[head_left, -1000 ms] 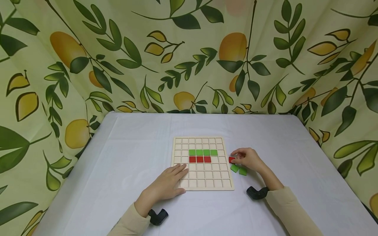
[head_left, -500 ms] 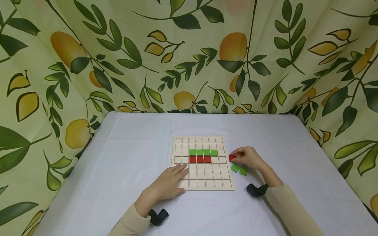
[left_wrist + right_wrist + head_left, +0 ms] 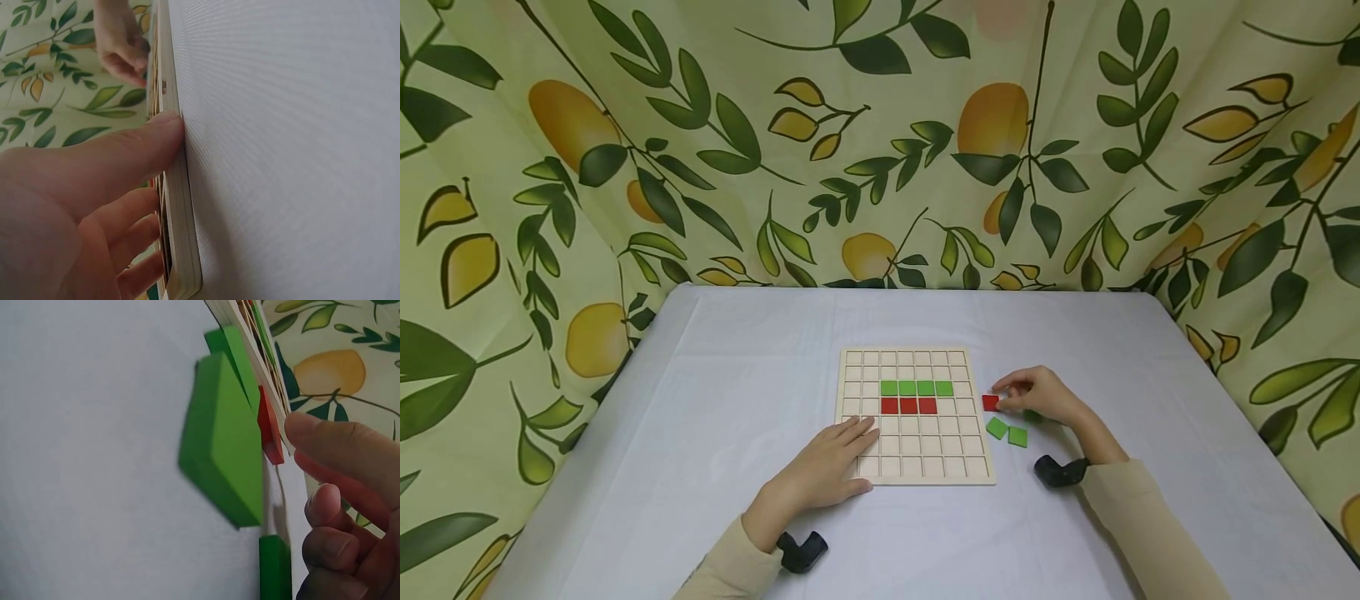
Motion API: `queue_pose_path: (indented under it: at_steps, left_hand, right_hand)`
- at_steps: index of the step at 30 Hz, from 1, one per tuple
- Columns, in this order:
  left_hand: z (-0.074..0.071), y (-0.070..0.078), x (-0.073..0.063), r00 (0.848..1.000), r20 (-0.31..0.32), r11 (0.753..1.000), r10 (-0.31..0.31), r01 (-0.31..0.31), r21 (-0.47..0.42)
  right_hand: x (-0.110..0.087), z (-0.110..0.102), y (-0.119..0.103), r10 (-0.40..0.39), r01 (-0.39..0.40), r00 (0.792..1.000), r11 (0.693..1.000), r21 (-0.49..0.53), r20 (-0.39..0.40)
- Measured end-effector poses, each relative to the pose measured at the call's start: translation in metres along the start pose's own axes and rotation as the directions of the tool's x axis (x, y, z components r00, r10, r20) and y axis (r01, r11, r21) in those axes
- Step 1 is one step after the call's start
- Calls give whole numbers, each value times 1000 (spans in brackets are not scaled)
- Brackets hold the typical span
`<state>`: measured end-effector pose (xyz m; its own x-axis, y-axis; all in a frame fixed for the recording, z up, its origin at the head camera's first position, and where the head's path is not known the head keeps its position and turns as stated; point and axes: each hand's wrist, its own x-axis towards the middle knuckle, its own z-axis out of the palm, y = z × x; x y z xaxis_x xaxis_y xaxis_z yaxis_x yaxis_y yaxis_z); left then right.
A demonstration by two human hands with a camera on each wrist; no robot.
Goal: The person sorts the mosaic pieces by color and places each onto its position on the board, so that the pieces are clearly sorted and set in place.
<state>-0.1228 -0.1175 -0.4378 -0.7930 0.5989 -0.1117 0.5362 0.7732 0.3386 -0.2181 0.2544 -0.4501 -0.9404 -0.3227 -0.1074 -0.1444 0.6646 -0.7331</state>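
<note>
My left hand lies on the lower left of a wooden grid board, fingers spread over its squares and thumb at the near edge. In the left wrist view the thumb lies along the board's edge. A row of green square tiles sits in the grid, with red tiles in the row below. Right of the board, my right hand hovers with bent fingers beside a loose red tile. In the right wrist view, nothing shows between thumb and fingers, and the red tile lies beyond them.
Two loose green tiles lie by the board's right edge. Another green tile is partly hidden under my right hand. A white cloth covers the table. A leaf-and-fruit patterned curtain hangs behind and at both sides.
My right hand has moved slightly right and away from the red tile, which now shows more fully. A green tile has come into view beneath that hand. The left hand stays still.
</note>
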Motion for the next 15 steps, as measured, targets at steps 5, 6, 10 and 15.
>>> queue_pose_path:
  at_steps: [5,6,10,15]
  left_hand:
    - [-1,1,0,1000,-1,1000,1,-1,4]
    - [-1,1,0,1000,-1,1000,1,-1,3]
    - [-1,1,0,1000,-1,1000,4,-4,6]
    - [-1,1,0,1000,-2,1000,8,-8,13]
  right_hand:
    - [3,-1,4,-10,9,1000,1000,25,24]
    - [3,-1,4,-13,12,1000,1000,24,28]
    - [4,-1,6,0,-1,999,1000,30,41]
    - [4,-3,7,4,-6,998,999,32,65]
